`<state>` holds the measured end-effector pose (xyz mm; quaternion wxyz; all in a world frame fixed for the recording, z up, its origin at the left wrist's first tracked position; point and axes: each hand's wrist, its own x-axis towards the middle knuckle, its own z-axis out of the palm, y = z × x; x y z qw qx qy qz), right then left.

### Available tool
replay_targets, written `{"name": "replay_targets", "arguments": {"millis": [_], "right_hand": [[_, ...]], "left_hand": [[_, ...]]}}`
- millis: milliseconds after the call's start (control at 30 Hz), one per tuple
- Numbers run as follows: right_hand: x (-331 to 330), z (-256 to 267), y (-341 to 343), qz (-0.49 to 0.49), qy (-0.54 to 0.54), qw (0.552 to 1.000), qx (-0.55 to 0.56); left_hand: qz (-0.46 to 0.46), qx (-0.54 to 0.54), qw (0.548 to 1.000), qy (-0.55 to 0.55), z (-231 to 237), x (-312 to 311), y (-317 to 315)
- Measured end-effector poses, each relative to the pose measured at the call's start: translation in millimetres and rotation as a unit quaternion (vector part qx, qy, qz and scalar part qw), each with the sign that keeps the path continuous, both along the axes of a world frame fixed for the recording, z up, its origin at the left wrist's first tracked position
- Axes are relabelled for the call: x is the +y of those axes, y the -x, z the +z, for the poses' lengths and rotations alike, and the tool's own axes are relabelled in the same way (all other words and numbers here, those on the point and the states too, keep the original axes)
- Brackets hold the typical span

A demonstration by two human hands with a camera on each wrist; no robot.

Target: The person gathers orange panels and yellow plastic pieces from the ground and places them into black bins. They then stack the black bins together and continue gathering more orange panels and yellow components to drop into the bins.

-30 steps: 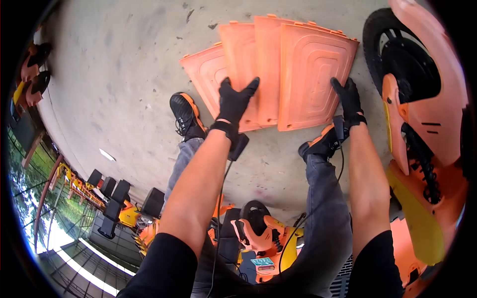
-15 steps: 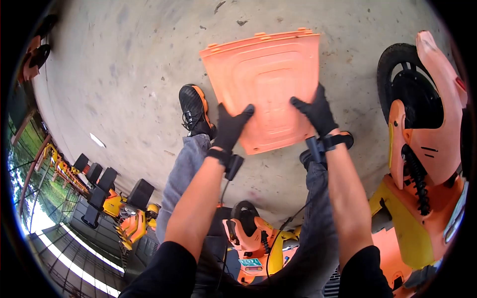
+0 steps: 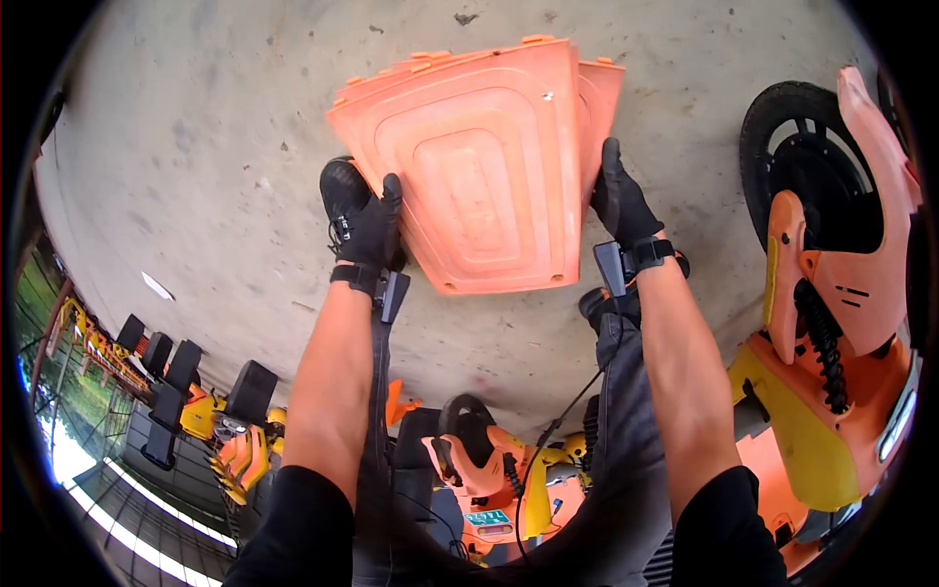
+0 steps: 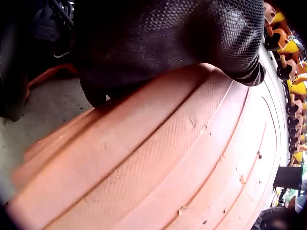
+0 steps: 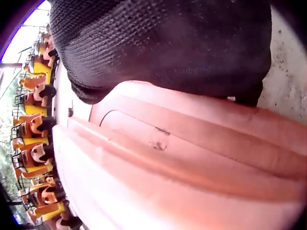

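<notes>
A gray floor [image 3: 225,196], scuffed and specked with dark marks [image 3: 467,19], stretches beneath a person's black shoes [image 3: 343,186]. A thin white strip [image 3: 157,287] lies flat at left, while an orange-and-yellow scooter [image 3: 827,430] stands at right, well apart from it.

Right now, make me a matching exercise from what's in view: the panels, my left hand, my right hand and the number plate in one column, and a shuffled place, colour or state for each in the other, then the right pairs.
Column one
1. Panels
2. Left hand
3. Right hand
4. Number plate

Column two
A. Gripping the right edge of the panels
B. Green
C. Orange, overlapping unevenly
D. Gripping the left edge of the panels

Right pairs: 1-C, 2-D, 3-A, 4-B
</notes>
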<state>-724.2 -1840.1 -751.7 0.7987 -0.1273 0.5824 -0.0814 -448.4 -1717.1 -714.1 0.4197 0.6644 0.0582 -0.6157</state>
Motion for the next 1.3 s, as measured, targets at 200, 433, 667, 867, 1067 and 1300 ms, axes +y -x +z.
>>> {"name": "replay_targets", "arguments": {"millis": [200,433,667,867,1067,1300], "right_hand": [[-4,22,-44,0.159,0.204,0.966,-0.017],[19,-6,-39,0.170,0.196,0.952,0.165],[8,-1,-38,0.101,0.139,0.984,0.043],[-7,19,-26,0.115,0.059,0.991,-0.035],[-12,43,-18,0.106,0.035,0.992,-0.057],[-51,170,-12,0.165,0.094,0.981,-0.042]], "left_hand": [[0.039,0.094,0.995,-0.007,-13,19,-16],[0.158,0.181,0.970,0.048,-19,26,-41],[0.076,-0.008,0.997,-0.006,-16,18,-28],[0.158,0.133,0.976,-0.067,-32,40,-22],[0.129,0.148,0.980,-0.035,-29,77,-1],[0.244,0.428,0.842,0.222,86,65,35]]}}
